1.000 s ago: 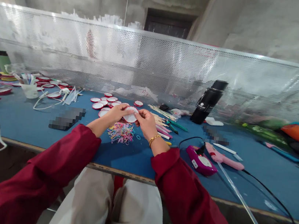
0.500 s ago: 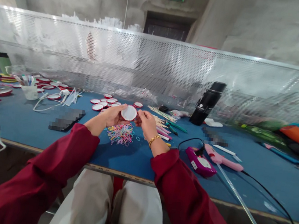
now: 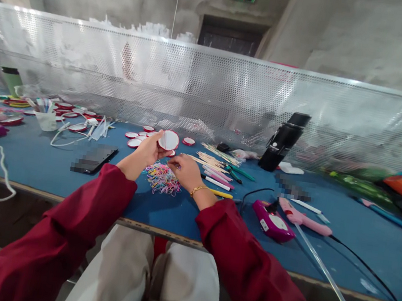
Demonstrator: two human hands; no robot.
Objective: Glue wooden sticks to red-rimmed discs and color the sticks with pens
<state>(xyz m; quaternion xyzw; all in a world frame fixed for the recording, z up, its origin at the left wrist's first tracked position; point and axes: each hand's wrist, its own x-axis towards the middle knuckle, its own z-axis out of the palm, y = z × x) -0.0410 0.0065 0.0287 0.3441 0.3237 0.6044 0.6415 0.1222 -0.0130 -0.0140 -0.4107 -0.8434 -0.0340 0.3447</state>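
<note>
My left hand (image 3: 150,150) is closed on the edge of a round white disc with a red rim (image 3: 168,140), holding it tilted above the table. Just right of it, my right hand (image 3: 186,169) has its fingertips pinched together at the upper right edge of a pile of small coloured loops (image 3: 163,180), which look like rubber bands. Whatever may be between those fingertips is too small to make out. Behind my left hand lie several more red-rimmed discs (image 3: 133,143), and another disc (image 3: 188,142) sits apart to the right.
Wooden sticks (image 3: 210,160), pens (image 3: 220,185) and green-handled pliers (image 3: 234,173) lie right of my hands. Further right are a purple power strip (image 3: 273,222), a pink glue gun (image 3: 303,219) and a black bottle (image 3: 284,141). At left are a phone (image 3: 94,159) and a cup (image 3: 46,121).
My right hand has moved from beside the disc down and left to the loop pile. My left hand has raised the disc slightly and tilted it. The view has shifted a little.
</note>
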